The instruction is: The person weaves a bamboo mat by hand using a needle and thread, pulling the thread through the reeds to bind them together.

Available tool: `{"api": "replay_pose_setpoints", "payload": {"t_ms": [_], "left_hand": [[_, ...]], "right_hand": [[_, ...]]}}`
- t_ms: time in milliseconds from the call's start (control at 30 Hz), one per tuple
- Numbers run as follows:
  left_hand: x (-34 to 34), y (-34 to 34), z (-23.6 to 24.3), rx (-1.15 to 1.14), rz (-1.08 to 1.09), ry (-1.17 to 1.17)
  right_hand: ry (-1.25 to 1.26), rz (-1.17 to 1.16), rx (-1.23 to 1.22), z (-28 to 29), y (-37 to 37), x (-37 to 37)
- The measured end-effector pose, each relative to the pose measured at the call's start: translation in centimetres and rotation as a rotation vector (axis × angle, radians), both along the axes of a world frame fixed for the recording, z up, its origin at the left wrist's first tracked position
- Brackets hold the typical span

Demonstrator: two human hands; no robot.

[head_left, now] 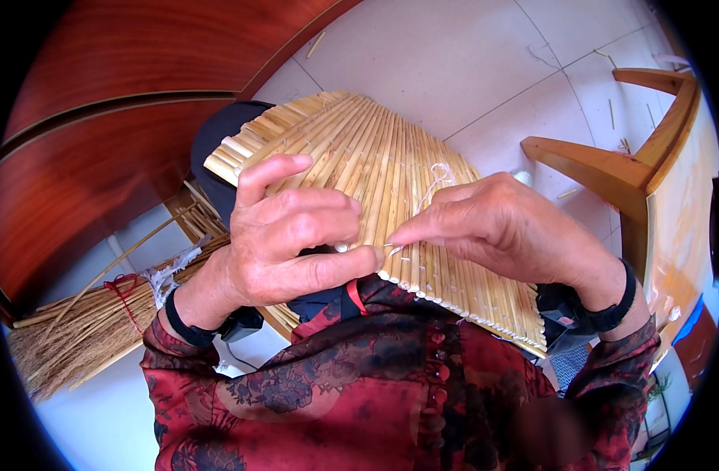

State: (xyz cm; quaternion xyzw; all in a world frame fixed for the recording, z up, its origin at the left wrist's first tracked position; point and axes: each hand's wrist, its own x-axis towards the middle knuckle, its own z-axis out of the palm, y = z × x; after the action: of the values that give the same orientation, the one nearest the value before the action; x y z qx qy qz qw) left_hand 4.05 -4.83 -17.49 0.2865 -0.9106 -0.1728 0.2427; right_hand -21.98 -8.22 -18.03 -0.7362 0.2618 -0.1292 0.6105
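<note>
A fan-shaped mat of pale yellow stalks, stitched side by side in rows, lies across my lap. My left hand is over its near edge on the left. Its lowest digit presses at the cut stalk ends, while the upper fingers are raised and apart. Close beside that fingertip, my right hand pinches a fine white thread at the edge. Whether a needle is also between those fingertips is too small to tell. A loose thread loop rises over the mat beside the right hand.
A bundle of dry stalks with brushy ends, bound with red string and white plastic, is at the left. Reddish wooden panels stand behind it. At the right is a wooden stool on its side. Stalk scraps lie on the tiled floor.
</note>
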Motion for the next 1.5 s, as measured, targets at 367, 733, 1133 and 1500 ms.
{"api": "replay_pose_setpoints", "payload": {"t_ms": [367, 733, 1133, 1500], "left_hand": [[-0.1, -1.1, 0.3, 0.049, -0.059, 0.049], [0.9, -2.0, -0.5, 0.074, -0.132, 0.185], [0.8, -2.8, -0.3, 0.111, -0.205, 0.15], [0.4, -3.2, -0.8, 0.055, -0.227, 0.237]], "right_hand": [[0.008, 0.111, -0.255, 1.2, -1.3, 0.6], [0.094, 0.176, -0.459, 1.7, -2.6, 1.3], [0.226, 0.12, -0.389, 3.0, -2.4, 0.0], [0.26, 0.171, -0.593, 2.8, -3.2, -0.3]]}}
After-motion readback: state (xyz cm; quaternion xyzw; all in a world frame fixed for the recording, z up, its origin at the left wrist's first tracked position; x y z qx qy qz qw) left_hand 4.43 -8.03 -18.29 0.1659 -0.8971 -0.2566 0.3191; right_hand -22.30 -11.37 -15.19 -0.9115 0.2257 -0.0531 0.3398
